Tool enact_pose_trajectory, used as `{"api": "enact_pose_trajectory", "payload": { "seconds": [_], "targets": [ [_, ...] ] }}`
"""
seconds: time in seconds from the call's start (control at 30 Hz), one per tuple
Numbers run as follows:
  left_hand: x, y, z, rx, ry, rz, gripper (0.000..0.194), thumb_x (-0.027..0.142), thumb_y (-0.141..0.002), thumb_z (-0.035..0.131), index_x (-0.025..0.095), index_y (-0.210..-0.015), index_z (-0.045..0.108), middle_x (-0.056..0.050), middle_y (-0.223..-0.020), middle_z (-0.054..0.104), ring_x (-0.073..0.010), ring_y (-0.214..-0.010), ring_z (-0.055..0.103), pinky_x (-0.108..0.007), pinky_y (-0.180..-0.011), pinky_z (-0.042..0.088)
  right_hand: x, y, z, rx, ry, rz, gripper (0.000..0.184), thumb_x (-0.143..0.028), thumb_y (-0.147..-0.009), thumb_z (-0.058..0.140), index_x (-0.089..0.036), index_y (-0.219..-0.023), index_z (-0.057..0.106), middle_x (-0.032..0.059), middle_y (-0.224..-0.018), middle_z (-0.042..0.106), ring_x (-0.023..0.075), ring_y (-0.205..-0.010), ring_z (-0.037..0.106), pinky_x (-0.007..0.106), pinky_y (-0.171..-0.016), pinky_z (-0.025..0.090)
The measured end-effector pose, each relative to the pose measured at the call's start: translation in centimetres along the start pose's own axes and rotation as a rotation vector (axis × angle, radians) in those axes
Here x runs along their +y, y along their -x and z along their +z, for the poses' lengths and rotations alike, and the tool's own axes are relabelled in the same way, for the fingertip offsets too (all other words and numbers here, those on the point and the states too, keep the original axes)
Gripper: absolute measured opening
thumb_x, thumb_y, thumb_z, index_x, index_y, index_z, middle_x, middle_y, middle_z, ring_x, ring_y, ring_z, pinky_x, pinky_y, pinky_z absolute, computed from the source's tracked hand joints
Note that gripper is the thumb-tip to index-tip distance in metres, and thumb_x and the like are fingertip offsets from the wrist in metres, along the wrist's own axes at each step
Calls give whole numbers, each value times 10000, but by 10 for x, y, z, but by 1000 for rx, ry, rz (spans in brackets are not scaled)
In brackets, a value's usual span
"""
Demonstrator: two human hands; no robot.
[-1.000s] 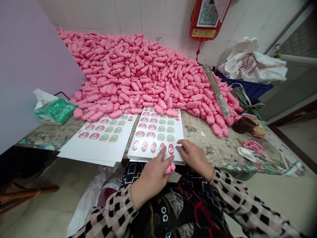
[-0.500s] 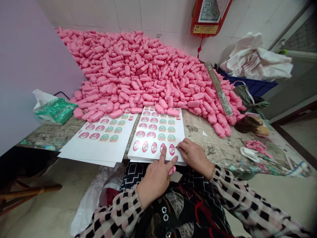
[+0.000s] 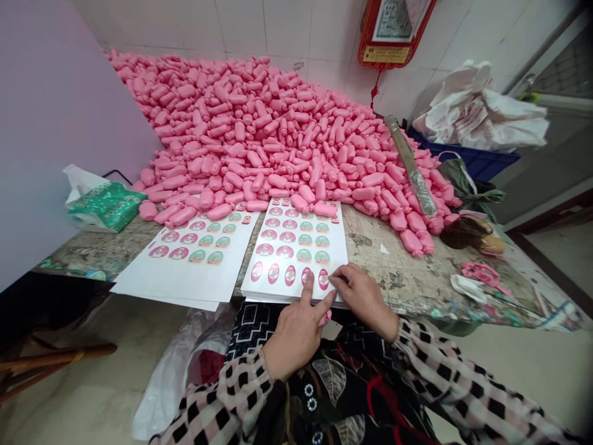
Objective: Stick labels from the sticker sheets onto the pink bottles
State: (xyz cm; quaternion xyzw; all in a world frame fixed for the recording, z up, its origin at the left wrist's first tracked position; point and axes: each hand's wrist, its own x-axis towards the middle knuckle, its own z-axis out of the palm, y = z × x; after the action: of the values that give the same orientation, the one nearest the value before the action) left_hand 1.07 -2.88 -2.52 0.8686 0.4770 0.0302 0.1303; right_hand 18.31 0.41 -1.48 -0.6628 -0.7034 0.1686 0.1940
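Note:
A sheet of stickers point(image 3: 296, 242) tops a paper stack at the table's front edge, with pink and green labels in rows. My left hand point(image 3: 296, 327) rests at its near edge, index finger and thumb extended onto the paper around the rightmost oval sticker point(image 3: 323, 279). Under that hand's curled fingers the end of a small pink bottle point(image 3: 325, 317) shows; the rest is hidden. My right hand point(image 3: 364, 296) touches the right edge of the same oval sticker, thumb and index finger closed together there. The sticker still looks flat on the sheet.
Many pink bottles point(image 3: 259, 133) are heaped along the wall, some lying on the sheets. A second sticker sheet point(image 3: 185, 278) lies left, beyond it a green tissue pack point(image 3: 109, 204). A wrapped bar point(image 3: 412, 167) leans on the heap; pink scraps point(image 3: 484, 275) lie right.
My right thumb and index finger have shifted slightly at the right edge of the rightmost oval sticker. My left hand stays on the sheet with the pink bottle. The view has shifted a little.

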Motion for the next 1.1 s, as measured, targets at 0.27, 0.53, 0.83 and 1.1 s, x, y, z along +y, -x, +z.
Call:
{"api": "enact_pose_trajectory", "payload": {
  "seconds": [0.27, 0.53, 0.83, 1.1],
  "targets": [
    [2, 1, -4, 0, 32, -25, 593, 274, -897, 393, 424, -1414, 147, -153, -1527, -19, -214, -863, 637, -365, -727, 482, -16, -17, -18, -67, 159, 94, 258, -469, -779, 551, -232, -726, 638, -3, -753, 640, 140, -652, 539, 251, -524, 250],
    [2, 2, -6, -25, 34, -44, 587, 307, -898, 391, 428, -1414, 140, -152, -1527, -27, -218, -848, 640, -383, -724, 487, -29, -22, -28, -76, 209, 70, 200, -423, -748, 585, -239, -690, 639, -13, -715, 643, 133, -628, 518, 249, -511, 224],
    [-1, 3, -7, -21, 77, -36, 579, 255, -884, 423, 419, -1399, 217, -124, -1531, -46, -212, -883, 642, -361, -742, 487, -29, -31, -49, 3, 69, 74, 271, -491, -725, 598, -231, -681, 660, 2, -704, 647, 143, -623, 534, 251, -521, 272],
    [-15, 12, -40, 201, 1047, -193, 506, 489, -824, 502, 245, -1265, 468, -84, -1112, 621, -182, -857, 616, -294, -715, 497, -7, -18, -37, 182, -623, 106, 324, -489, -683, 669, -171, -685, 608, -4, -639, 576, 116, -577, 473, 247, -537, 360]
  ]
}}
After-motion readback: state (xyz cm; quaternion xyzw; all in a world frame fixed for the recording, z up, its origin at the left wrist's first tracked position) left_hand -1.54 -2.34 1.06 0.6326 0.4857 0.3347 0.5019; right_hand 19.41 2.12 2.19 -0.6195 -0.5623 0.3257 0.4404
